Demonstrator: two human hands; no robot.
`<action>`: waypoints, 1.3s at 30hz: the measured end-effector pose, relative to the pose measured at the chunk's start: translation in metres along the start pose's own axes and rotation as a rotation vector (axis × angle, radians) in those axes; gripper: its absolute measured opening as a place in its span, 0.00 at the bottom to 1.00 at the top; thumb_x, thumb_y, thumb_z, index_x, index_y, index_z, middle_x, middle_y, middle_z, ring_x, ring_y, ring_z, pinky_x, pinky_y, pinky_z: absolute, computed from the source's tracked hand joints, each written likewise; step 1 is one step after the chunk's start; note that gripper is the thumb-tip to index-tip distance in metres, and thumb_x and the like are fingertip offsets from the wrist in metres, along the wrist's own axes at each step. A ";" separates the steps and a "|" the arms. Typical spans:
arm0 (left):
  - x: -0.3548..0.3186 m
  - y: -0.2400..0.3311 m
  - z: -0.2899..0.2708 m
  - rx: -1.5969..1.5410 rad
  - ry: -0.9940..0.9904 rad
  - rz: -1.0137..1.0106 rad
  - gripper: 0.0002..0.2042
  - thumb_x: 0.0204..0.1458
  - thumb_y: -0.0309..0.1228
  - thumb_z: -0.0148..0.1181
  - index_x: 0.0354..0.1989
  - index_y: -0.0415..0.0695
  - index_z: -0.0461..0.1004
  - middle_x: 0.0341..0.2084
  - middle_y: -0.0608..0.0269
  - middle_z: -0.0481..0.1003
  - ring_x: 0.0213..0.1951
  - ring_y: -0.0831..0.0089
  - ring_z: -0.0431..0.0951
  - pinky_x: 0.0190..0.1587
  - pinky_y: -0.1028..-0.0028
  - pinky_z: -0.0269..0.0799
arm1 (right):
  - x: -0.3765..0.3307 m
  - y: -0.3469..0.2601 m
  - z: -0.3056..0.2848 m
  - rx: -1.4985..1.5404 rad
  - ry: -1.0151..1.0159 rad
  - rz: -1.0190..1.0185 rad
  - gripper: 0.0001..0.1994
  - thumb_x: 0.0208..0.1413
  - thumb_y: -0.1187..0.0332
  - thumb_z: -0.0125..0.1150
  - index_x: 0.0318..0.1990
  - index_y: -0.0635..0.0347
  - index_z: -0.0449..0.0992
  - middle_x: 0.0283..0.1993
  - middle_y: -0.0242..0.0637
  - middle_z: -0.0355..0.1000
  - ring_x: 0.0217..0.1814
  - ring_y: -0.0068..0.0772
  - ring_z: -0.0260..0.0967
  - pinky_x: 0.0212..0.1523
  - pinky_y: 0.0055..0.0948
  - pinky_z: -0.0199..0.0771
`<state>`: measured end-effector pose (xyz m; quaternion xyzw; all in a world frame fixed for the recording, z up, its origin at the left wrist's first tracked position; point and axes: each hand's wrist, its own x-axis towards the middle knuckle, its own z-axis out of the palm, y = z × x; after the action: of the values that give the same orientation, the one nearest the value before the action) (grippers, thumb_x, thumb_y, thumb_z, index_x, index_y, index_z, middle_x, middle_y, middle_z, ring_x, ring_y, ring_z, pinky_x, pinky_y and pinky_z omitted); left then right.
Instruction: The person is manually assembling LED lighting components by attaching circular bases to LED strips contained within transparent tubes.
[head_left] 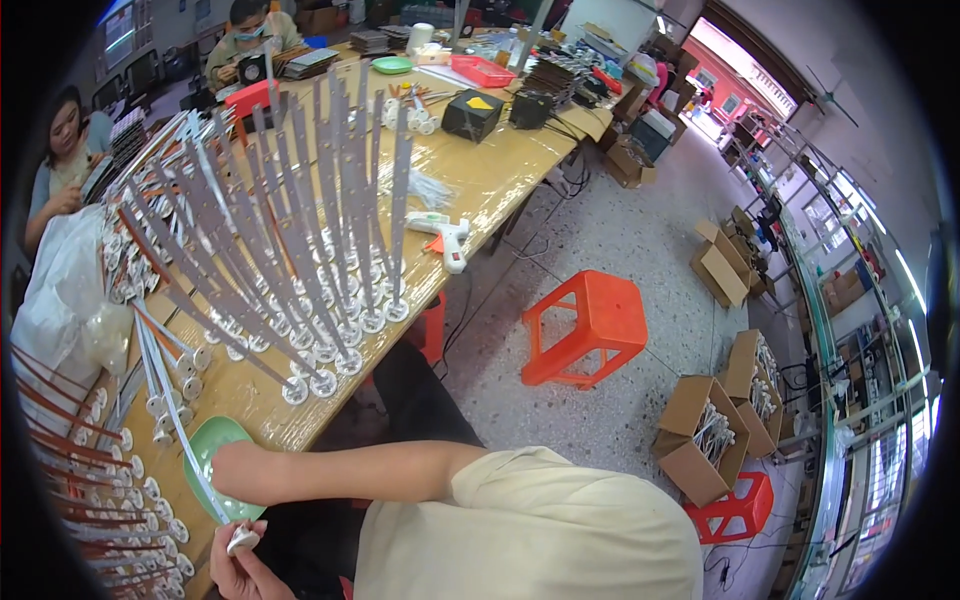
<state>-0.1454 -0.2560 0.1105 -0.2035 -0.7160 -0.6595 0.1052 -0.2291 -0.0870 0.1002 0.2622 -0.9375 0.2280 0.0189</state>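
Observation:
Near the lower edge, my left hand (243, 567) pinches a white round end piece (241, 540). A long pale strip (190, 450) runs from it up across the table. My right hand (240, 470) reaches into a green oval dish (212, 437); its fingers are hidden from view and the dish's contents cannot be made out. Beyond the dish lie several pale strips with white round ends (170, 390). Many grey strips (335, 190) stand upright on white round bases farther along the table, and brown strips (80, 480) with similar bases crowd the left side.
A white glue gun (450, 240) lies on the wrapped table (390, 420) by its right edge. A black box (472, 115) and a red tray (482, 70) are farther back. Two people sit across the table. An orange stool (590, 325) and cardboard boxes (700, 440) stand right.

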 end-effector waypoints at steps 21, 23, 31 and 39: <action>0.036 0.058 0.043 0.235 -0.085 0.181 0.16 0.39 0.23 0.72 0.39 0.37 0.80 0.32 0.55 0.82 0.33 0.63 0.84 0.36 0.72 0.78 | -0.073 0.004 -0.067 1.215 0.355 0.338 0.09 0.59 0.80 0.60 0.47 0.70 0.74 0.41 0.45 0.79 0.42 0.32 0.80 0.39 0.23 0.80; 0.036 0.053 0.045 0.219 -0.060 0.192 0.15 0.39 0.23 0.72 0.38 0.38 0.80 0.32 0.55 0.82 0.32 0.63 0.84 0.35 0.73 0.78 | -0.076 -0.001 -0.071 1.291 0.372 0.359 0.10 0.58 0.81 0.61 0.47 0.70 0.73 0.41 0.47 0.79 0.42 0.32 0.80 0.38 0.23 0.80; 0.041 0.052 0.053 0.008 0.106 0.193 0.18 0.39 0.16 0.70 0.42 0.36 0.79 0.33 0.55 0.81 0.34 0.69 0.82 0.37 0.75 0.75 | -0.100 -0.011 -0.085 1.484 0.421 0.176 0.12 0.49 0.86 0.66 0.40 0.69 0.72 0.28 0.48 0.79 0.25 0.30 0.79 0.25 0.21 0.80; 0.041 0.058 0.065 -0.299 -0.051 0.076 0.22 0.46 0.11 0.66 0.52 0.31 0.70 0.42 0.50 0.77 0.42 0.68 0.82 0.46 0.72 0.80 | -0.110 -0.015 -0.091 1.397 0.499 0.152 0.12 0.46 0.86 0.69 0.34 0.68 0.71 0.28 0.46 0.79 0.27 0.30 0.79 0.28 0.23 0.82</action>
<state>-0.1493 -0.1830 0.1731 -0.2605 -0.6039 -0.7490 0.0801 -0.1343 -0.0052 0.1704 0.0882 -0.5575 0.8243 0.0442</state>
